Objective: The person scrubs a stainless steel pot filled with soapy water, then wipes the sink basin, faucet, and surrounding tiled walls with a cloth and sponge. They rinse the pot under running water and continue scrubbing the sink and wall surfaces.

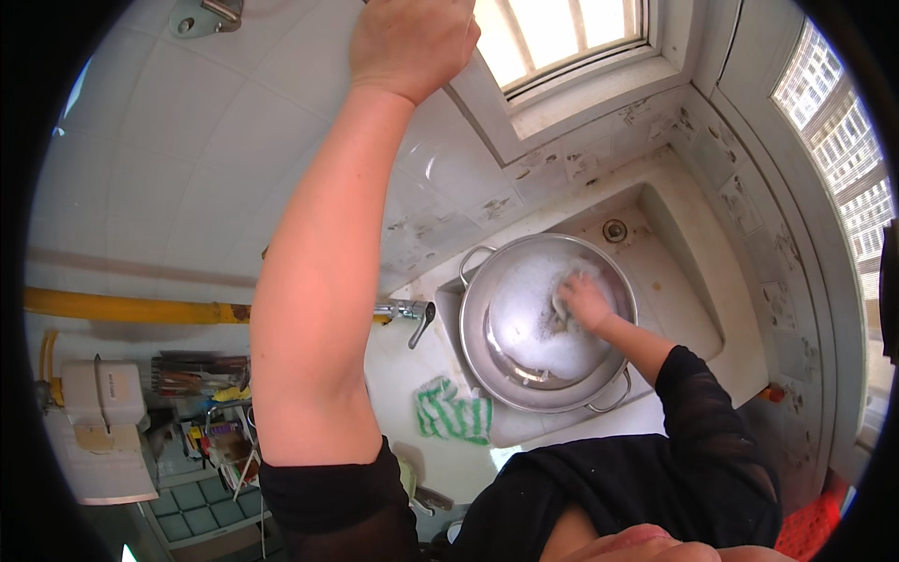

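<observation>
A large round stainless steel basin with two loop handles (472, 330) rests across the ceramic sink (692, 295), holding sudsy water (523, 302). My right hand (584, 302) is down in the foam, its fingers touching a pale, wet cloth-like thing (560, 309); blur and suds hide how firmly it is held. My left hand (414, 46) is raised high by the wall, next to the window frame, fingers curled; whether it grips anything there cannot be seen. A green-and-white striped cloth (455, 413) lies on the counter, left of the basin.
A lever faucet (419, 316) stands left of the basin, near a yellow pipe (133, 306) along the wall. Knives in a rack (200, 372) and a white container (105, 393) are at far left. A red perforated basket (811, 523) sits lower right. The sink drain (614, 230) lies behind the basin.
</observation>
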`<state>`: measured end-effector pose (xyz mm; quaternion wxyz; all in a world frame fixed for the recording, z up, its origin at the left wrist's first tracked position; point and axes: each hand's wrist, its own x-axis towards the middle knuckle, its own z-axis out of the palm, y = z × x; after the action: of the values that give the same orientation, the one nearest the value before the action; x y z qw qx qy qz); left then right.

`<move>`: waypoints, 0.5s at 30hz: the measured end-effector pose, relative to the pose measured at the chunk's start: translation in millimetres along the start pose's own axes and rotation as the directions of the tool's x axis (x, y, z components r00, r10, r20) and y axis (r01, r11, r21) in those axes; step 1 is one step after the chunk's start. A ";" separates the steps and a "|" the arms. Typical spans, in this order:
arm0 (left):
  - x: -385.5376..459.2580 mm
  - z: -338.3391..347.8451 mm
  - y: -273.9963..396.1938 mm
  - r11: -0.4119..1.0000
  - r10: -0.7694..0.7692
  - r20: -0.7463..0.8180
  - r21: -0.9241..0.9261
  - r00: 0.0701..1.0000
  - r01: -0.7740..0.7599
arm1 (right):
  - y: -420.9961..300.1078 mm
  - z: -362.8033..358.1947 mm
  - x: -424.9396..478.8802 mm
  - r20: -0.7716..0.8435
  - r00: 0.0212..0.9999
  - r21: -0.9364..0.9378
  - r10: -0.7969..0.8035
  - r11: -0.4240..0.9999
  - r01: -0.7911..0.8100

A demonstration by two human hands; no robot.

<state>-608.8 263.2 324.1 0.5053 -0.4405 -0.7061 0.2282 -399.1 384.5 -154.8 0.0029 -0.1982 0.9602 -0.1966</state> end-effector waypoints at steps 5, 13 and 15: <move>0.9 0.7 0.2 1.000 0.004 0.010 -0.006 1.000 -0.004 | 8.6 -34.5 6.2 0.138 0.989 0.327 -0.056 0.945 0.008; 0.2 3.5 0.4 1.000 0.005 -0.022 -0.027 1.000 -0.005 | 0.7 -238.9 73.1 -0.318 0.948 0.658 -0.021 0.715 0.236; -2.6 4.2 0.2 1.000 0.001 -0.017 -0.019 1.000 -0.002 | -11.8 -267.8 94.2 -0.502 0.862 0.495 -0.071 0.794 0.354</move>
<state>-612.3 261.7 321.0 0.5070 -0.4480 -0.7034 0.2179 -503.8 439.4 103.6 -0.1874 -0.2457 0.7994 -0.5152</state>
